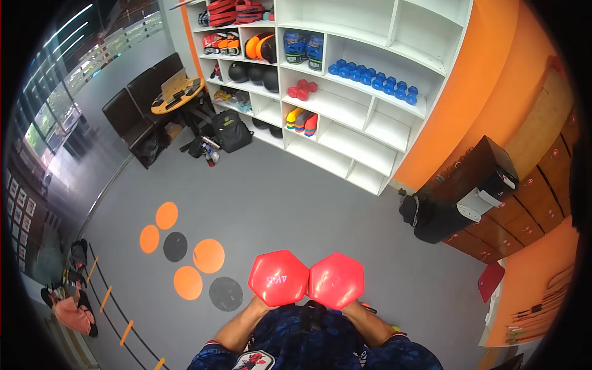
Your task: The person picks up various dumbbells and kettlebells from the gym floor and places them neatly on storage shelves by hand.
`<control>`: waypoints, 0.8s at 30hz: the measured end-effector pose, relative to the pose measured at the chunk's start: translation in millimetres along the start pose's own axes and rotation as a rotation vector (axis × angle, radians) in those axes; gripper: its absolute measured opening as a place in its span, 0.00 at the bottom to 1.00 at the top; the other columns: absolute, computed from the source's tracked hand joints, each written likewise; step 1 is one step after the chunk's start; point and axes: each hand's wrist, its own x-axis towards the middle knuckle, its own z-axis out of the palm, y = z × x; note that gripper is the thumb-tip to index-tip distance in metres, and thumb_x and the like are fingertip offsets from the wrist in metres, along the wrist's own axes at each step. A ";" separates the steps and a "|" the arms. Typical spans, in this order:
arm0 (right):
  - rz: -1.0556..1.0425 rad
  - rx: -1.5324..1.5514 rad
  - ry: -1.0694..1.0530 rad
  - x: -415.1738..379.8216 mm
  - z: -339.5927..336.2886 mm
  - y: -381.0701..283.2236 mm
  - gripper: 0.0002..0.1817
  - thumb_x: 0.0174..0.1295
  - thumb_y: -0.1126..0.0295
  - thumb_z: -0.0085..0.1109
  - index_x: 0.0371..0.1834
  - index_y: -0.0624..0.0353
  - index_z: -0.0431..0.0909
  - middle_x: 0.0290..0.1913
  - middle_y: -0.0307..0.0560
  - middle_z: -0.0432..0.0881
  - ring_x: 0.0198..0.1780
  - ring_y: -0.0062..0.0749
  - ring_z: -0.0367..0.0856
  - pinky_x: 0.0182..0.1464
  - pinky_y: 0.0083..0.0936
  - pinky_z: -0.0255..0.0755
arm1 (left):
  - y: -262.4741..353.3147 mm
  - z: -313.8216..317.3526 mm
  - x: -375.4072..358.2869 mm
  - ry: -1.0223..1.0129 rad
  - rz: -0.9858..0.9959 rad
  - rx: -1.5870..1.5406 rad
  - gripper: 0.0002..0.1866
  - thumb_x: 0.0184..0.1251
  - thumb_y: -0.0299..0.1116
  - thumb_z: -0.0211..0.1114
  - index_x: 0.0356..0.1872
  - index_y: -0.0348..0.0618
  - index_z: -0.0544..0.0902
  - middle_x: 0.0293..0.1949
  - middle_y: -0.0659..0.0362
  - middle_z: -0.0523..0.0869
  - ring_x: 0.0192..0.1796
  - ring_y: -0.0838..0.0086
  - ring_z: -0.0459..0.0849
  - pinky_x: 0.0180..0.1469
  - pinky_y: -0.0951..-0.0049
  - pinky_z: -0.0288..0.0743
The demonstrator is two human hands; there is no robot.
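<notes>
Two red hexagonal dumbbells are held up side by side in front of my chest, their ends facing up and nearly touching. The left dumbbell carries a "4KG" marking, and my left hand is closed on it from below. Under the right dumbbell my right hand grips in the same way. Both sets of fingers are mostly hidden behind the dumbbell heads; the wrists and bent forearms show below.
White shelving ahead holds blue dumbbells, red dumbbells and boxing gear. Orange and black discs and an agility ladder lie on the floor at left. A black backpack stands by a small table. Wooden lockers line the right.
</notes>
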 end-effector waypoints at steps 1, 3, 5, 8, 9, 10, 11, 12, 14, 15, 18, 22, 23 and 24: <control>0.030 0.093 0.016 16.0 -2.2 10.7 0.16 0.57 0.71 0.72 0.48 0.59 0.80 0.44 0.45 0.85 0.44 0.31 0.85 0.44 0.29 0.80 | -12.9 -6.7 19.8 -0.030 0.010 0.022 0.19 0.58 0.33 0.76 0.49 0.44 0.81 0.43 0.59 0.85 0.46 0.70 0.85 0.46 0.66 0.79; 0.096 0.285 0.054 50.5 -5.2 32.0 0.16 0.57 0.72 0.71 0.48 0.59 0.80 0.44 0.45 0.85 0.45 0.31 0.84 0.44 0.29 0.80 | -36.6 -18.7 61.4 -0.083 0.036 0.053 0.20 0.58 0.35 0.76 0.49 0.45 0.81 0.43 0.59 0.85 0.47 0.70 0.85 0.46 0.66 0.79; 0.155 0.420 0.095 86.4 -7.3 53.0 0.16 0.58 0.72 0.71 0.48 0.59 0.80 0.44 0.45 0.85 0.45 0.30 0.84 0.44 0.28 0.80 | -53.1 -33.9 106.9 -0.122 0.055 0.025 0.20 0.58 0.36 0.76 0.50 0.45 0.80 0.44 0.59 0.85 0.47 0.70 0.85 0.47 0.65 0.80; 0.191 0.506 0.165 148.5 -11.3 74.2 0.15 0.58 0.73 0.70 0.48 0.59 0.80 0.44 0.45 0.85 0.45 0.29 0.84 0.44 0.28 0.80 | -54.1 -58.2 179.9 -0.137 0.056 -0.208 0.18 0.57 0.29 0.76 0.48 0.41 0.83 0.46 0.57 0.86 0.49 0.69 0.85 0.47 0.66 0.80; 0.180 0.497 0.185 173.5 -13.2 75.6 0.15 0.58 0.73 0.70 0.48 0.59 0.80 0.44 0.45 0.85 0.45 0.29 0.84 0.44 0.27 0.80 | -55.8 -63.0 204.7 -0.096 0.064 -0.254 0.19 0.56 0.29 0.76 0.48 0.41 0.83 0.47 0.56 0.86 0.50 0.68 0.85 0.49 0.66 0.80; 0.118 0.464 0.194 201.9 -17.0 77.1 0.15 0.59 0.73 0.70 0.48 0.59 0.80 0.44 0.45 0.85 0.45 0.30 0.84 0.44 0.28 0.80 | -59.9 -68.9 228.5 -0.056 0.077 -0.294 0.19 0.55 0.29 0.77 0.49 0.41 0.83 0.48 0.56 0.86 0.51 0.68 0.85 0.50 0.65 0.80; 0.057 0.431 0.204 232.7 -20.7 75.1 0.14 0.59 0.74 0.69 0.48 0.59 0.80 0.45 0.45 0.85 0.45 0.30 0.84 0.45 0.28 0.80 | -66.6 -78.1 253.1 -0.019 0.087 -0.331 0.20 0.55 0.30 0.77 0.49 0.41 0.83 0.48 0.56 0.86 0.52 0.67 0.85 0.51 0.65 0.80; 0.112 0.526 0.211 246.9 -19.7 83.1 0.13 0.60 0.73 0.69 0.48 0.60 0.80 0.44 0.45 0.84 0.44 0.30 0.84 0.45 0.27 0.79 | -75.0 -90.0 272.4 -0.049 0.069 -0.278 0.22 0.54 0.30 0.78 0.50 0.41 0.82 0.49 0.55 0.86 0.52 0.67 0.84 0.52 0.65 0.79; 0.201 0.639 0.229 275.0 -20.7 101.7 0.12 0.61 0.72 0.68 0.47 0.60 0.80 0.43 0.44 0.84 0.43 0.30 0.84 0.46 0.27 0.77 | -97.8 -112.2 296.0 -0.110 0.001 -0.185 0.26 0.52 0.31 0.79 0.53 0.40 0.81 0.50 0.55 0.85 0.53 0.67 0.84 0.54 0.64 0.79; 0.218 0.643 0.234 288.7 -22.7 109.1 0.12 0.62 0.72 0.67 0.47 0.60 0.80 0.43 0.45 0.84 0.43 0.30 0.83 0.46 0.27 0.77 | -114.4 -120.6 307.2 -0.196 -0.043 -0.213 0.30 0.51 0.31 0.80 0.56 0.38 0.79 0.51 0.54 0.85 0.54 0.67 0.84 0.55 0.64 0.78; 0.207 0.594 0.237 334.7 -34.5 136.0 0.11 0.62 0.71 0.67 0.46 0.61 0.79 0.42 0.45 0.84 0.44 0.31 0.83 0.47 0.28 0.77 | -132.3 -120.4 351.2 -0.105 -0.002 -0.310 0.32 0.50 0.31 0.81 0.58 0.38 0.78 0.51 0.55 0.85 0.53 0.68 0.84 0.54 0.66 0.78; 0.189 0.563 0.211 391.9 -60.4 171.4 0.10 0.63 0.71 0.66 0.45 0.61 0.79 0.42 0.46 0.83 0.44 0.32 0.82 0.47 0.28 0.76 | -142.1 -122.3 417.3 -0.104 -0.068 -0.239 0.31 0.50 0.31 0.81 0.57 0.38 0.78 0.50 0.56 0.85 0.52 0.69 0.84 0.53 0.68 0.78; 0.185 0.559 0.198 405.9 -68.8 181.9 0.10 0.63 0.71 0.65 0.45 0.61 0.79 0.42 0.46 0.83 0.44 0.32 0.82 0.47 0.29 0.76 | -143.0 -120.0 439.6 -0.094 -0.077 -0.250 0.30 0.50 0.30 0.81 0.55 0.38 0.79 0.50 0.55 0.85 0.51 0.69 0.85 0.52 0.68 0.79; 0.181 0.555 0.182 420.2 -77.9 192.6 0.10 0.63 0.71 0.65 0.44 0.61 0.79 0.42 0.46 0.83 0.44 0.32 0.82 0.47 0.29 0.75 | -147.4 -118.3 461.6 -0.083 -0.090 -0.260 0.29 0.49 0.30 0.81 0.54 0.38 0.80 0.49 0.55 0.86 0.50 0.69 0.85 0.51 0.68 0.79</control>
